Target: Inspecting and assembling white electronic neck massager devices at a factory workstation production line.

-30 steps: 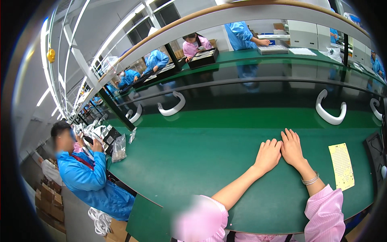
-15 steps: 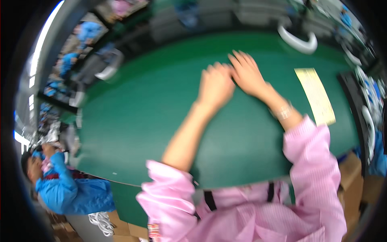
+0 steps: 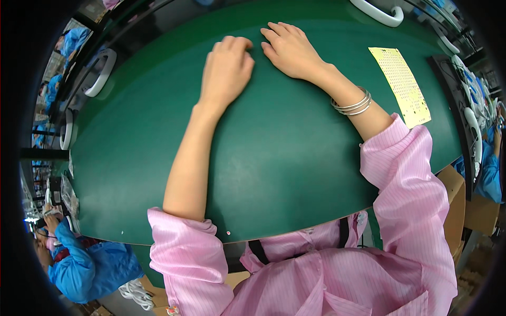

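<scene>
My left hand (image 3: 226,71) is over the far part of a green tabletop (image 3: 284,142), its back up and its fingers bent. A gap shows between thumb and index finger, with nothing visible there; the other fingertips are hidden. To its right, my right hand (image 3: 290,50) lies palm down with fingers stretched out and slightly apart, and it holds nothing. The two hands are apart. Silver bangles (image 3: 353,104) circle my right wrist. Right of that forearm, a yellow sheet (image 3: 401,84) covered in rows of small marks lies on the table.
White curved handle-shaped pieces stand along the far edge (image 3: 380,15) and the left edge (image 3: 101,72). A black rail (image 3: 453,105) borders the right side. At lower left sits a person in blue (image 3: 95,266), near coiled white cable (image 3: 136,294). Cardboard boxes (image 3: 453,208) stand at lower right.
My hands were together, touching; now they have parted, the left one further to the left. The view has shifted, so the table and yellow sheet appear higher and more to the left.
</scene>
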`<state>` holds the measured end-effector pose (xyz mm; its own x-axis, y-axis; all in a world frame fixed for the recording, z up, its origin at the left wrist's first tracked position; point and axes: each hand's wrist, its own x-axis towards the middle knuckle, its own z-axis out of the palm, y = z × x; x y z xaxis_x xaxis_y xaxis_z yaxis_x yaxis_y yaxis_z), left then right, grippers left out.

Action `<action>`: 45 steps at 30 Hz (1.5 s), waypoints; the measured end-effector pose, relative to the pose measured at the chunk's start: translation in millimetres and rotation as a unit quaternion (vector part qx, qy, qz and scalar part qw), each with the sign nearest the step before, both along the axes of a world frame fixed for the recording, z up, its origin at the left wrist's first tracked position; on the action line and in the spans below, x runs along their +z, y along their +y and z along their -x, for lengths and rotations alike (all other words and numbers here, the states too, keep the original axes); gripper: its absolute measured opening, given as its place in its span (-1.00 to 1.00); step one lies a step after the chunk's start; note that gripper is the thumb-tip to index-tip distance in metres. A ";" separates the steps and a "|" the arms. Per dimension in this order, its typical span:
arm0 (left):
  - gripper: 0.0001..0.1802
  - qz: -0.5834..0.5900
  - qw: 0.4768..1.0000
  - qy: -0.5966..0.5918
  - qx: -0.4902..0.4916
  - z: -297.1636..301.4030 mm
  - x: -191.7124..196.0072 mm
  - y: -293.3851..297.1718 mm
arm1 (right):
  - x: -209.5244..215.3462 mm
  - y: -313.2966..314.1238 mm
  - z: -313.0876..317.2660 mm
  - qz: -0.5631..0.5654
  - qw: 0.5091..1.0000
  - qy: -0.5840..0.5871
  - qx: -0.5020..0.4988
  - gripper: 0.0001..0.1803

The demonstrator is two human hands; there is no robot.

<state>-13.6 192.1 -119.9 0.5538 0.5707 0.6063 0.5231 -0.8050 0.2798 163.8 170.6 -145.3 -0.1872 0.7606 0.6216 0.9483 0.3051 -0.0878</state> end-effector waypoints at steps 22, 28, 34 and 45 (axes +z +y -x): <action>-0.29 -0.111 0.848 0.057 0.515 258.0 -7.7 158.3 | 35.6 -14.2 9.7 0.113 0.993 0.041 -0.002 -0.57; -0.28 -0.076 0.840 0.062 0.534 269.4 -10.0 192.0 | 39.2 -13.5 15.6 0.144 0.989 0.006 -0.026 -0.54; -0.40 -0.021 0.844 0.095 0.527 278.4 -12.3 213.8 | 46.6 -14.2 20.9 0.167 0.985 -0.022 -0.044 -0.50; -0.66 -0.093 0.959 -0.031 0.265 199.5 27.6 153.6 | 37.0 -16.5 16.4 0.145 0.988 -0.014 -0.045 -0.43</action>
<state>-213.1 345.7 -92.3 0.1752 0.6409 0.7474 0.8595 -0.4698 0.2014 147.4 154.1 -108.3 -0.1254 0.9200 0.3713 0.9736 0.1860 -0.1321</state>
